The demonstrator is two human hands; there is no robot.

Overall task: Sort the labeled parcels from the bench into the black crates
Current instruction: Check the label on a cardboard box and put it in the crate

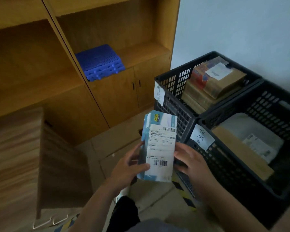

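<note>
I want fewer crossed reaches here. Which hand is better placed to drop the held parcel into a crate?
Probably the right hand: it grips the parcel on the side facing both black crates, whereas the left hand would cross over.

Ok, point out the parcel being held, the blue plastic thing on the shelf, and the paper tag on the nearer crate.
parcel [160, 148], head view, on its white shipping label.
blue plastic pallet [99, 61], head view, on its ribbed top.
paper tag [201, 137], head view, on the handwritten middle.
</note>
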